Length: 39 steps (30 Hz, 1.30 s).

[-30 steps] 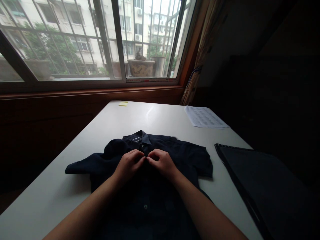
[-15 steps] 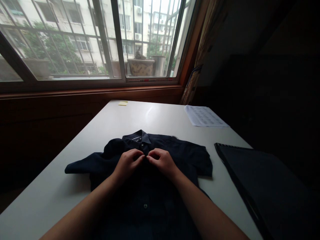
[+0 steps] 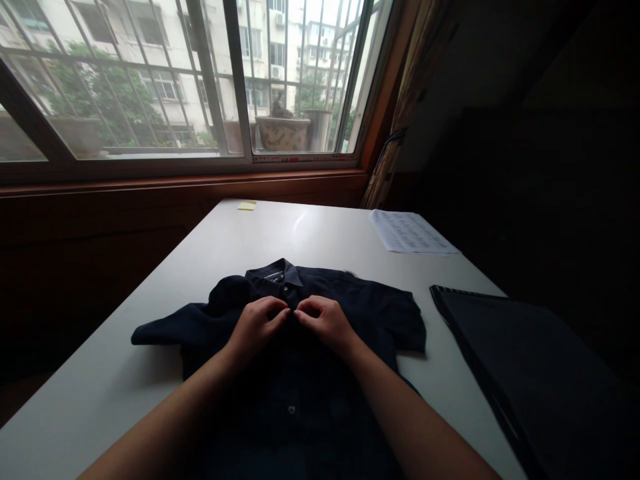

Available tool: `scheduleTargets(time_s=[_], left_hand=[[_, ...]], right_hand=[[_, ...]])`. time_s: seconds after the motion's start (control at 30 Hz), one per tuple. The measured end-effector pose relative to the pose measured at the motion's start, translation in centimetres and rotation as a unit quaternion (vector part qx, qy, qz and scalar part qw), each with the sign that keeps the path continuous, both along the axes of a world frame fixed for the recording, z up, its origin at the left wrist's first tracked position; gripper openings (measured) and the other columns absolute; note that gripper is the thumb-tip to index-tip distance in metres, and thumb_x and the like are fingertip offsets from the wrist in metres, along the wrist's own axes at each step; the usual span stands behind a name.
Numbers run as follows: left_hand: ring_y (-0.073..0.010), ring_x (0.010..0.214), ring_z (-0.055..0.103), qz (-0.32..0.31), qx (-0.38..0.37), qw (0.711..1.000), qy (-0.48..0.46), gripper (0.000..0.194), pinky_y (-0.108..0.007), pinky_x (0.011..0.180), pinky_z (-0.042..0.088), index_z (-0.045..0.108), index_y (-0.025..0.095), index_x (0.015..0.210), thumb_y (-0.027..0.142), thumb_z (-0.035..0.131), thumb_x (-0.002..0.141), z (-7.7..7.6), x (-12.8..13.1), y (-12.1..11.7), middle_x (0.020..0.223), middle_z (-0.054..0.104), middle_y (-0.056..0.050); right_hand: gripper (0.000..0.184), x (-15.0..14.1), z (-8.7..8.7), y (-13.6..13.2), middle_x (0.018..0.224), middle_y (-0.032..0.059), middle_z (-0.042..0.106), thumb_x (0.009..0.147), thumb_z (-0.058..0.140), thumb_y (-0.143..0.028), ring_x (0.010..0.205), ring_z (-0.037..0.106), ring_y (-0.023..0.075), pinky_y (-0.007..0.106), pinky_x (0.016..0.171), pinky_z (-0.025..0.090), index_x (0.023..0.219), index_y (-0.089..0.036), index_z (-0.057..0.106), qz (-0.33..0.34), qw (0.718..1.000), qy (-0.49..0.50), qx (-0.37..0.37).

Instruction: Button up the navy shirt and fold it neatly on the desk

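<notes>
A dark navy short-sleeved shirt (image 3: 300,373) lies front up, its collar (image 3: 293,275) pointing to the far side. My left hand (image 3: 260,327) and my right hand (image 3: 325,323) meet at the button placket, a little below the collar. Each one pinches the cloth there between thumb and fingers, the tips almost touching. Whatever sits right between the fingertips is too small and dark to make out. One pale button (image 3: 285,288) shows just above my hands, and another button (image 3: 291,410) lower on the front.
The shirt rests on a white table (image 3: 320,233). A yellow sticky note (image 3: 247,205) lies at the far left edge, printed sheets (image 3: 415,233) at the far right. To the right is a large black folder-like item (image 3: 530,360). Behind the table is a barred window (image 3: 200,87).
Almost nothing differs. Both hands stay pinched at the same place on the placket, and the shirt keeps its position; the view shifts very slightly.
</notes>
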<state>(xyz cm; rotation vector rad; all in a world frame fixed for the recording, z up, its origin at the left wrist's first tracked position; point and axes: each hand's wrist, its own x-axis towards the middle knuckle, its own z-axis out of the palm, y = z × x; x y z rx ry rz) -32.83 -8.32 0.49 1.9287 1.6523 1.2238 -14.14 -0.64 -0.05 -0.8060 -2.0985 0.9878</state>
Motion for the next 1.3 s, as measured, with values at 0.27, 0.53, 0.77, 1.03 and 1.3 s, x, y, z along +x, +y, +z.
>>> scheduleTargets(time_s=[0.27, 0.53, 0.77, 1.03, 1.3], left_hand=[[-0.0188, 0.079, 0.068, 0.006, -0.003, 1.000, -0.001, 0.011, -0.028, 0.072, 0.051, 0.072, 0.020, 0.087, 0.028, 0.065, 0.089, 0.01, 0.06, -0.04, 0.085, 0.074, -0.004], [-0.0188, 0.078, 0.068, 0.012, -0.002, 1.000, -0.004, 0.011, -0.028, 0.071, 0.051, 0.072, 0.019, 0.087, 0.029, 0.065, 0.089, -0.11, 0.08, 0.01, 0.085, 0.073, -0.004], [-0.0188, 0.080, 0.069, 0.014, -0.014, 0.999, -0.032, 0.012, -0.027, 0.072, 0.051, 0.072, 0.020, 0.089, 0.029, 0.065, 0.090, -0.09, -0.19, 0.11, 0.087, 0.074, -0.003], [-0.0187, 0.070, 0.070, 0.024, -0.067, 0.991, -0.117, 0.019, -0.025, 0.061, 0.052, 0.073, 0.019, 0.091, 0.036, 0.064, 0.091, -0.10, -0.50, 0.06, 0.080, 0.074, -0.002], [-0.0203, 0.082, 0.071, 0.009, -0.081, 0.985, -0.151, 0.020, -0.027, 0.072, 0.056, 0.072, 0.019, 0.095, 0.037, 0.067, 0.089, -0.23, -0.86, 0.36, 0.090, 0.076, -0.003]], right_hand=[[0.007, -0.03, 0.18, -0.04, 0.078, 0.0017, 0.072, 0.084, 0.069, -0.026, 0.073, 0.066, 0.0169, 0.027, 0.069, 0.049, 0.080, -0.020, 0.073, 0.002, 1.000, -0.003, 0.006], [0.009, 0.03, 0.01, 0.02, 0.079, 0.0019, 0.073, 0.085, 0.069, -0.028, 0.073, 0.067, 0.0172, 0.027, 0.069, 0.050, 0.082, -0.021, 0.074, 0.006, 1.000, -0.002, 0.005], [0.009, 0.06, -0.06, 0.14, 0.082, 0.0021, 0.074, 0.085, 0.070, -0.030, 0.077, 0.068, 0.0183, 0.028, 0.072, 0.051, 0.085, -0.021, 0.074, -0.005, 0.999, 0.021, -0.032], [0.010, 0.10, 0.05, 0.10, 0.082, 0.0019, 0.071, 0.088, 0.068, -0.029, 0.078, 0.066, 0.0177, 0.028, 0.073, 0.049, 0.086, -0.021, 0.072, -0.007, 1.000, 0.017, -0.002], [0.009, 0.01, 0.25, -0.32, 0.084, 0.0016, 0.068, 0.088, 0.070, -0.029, 0.077, 0.063, 0.0162, 0.027, 0.070, 0.047, 0.089, -0.020, 0.072, 0.040, 0.999, -0.012, 0.032]])
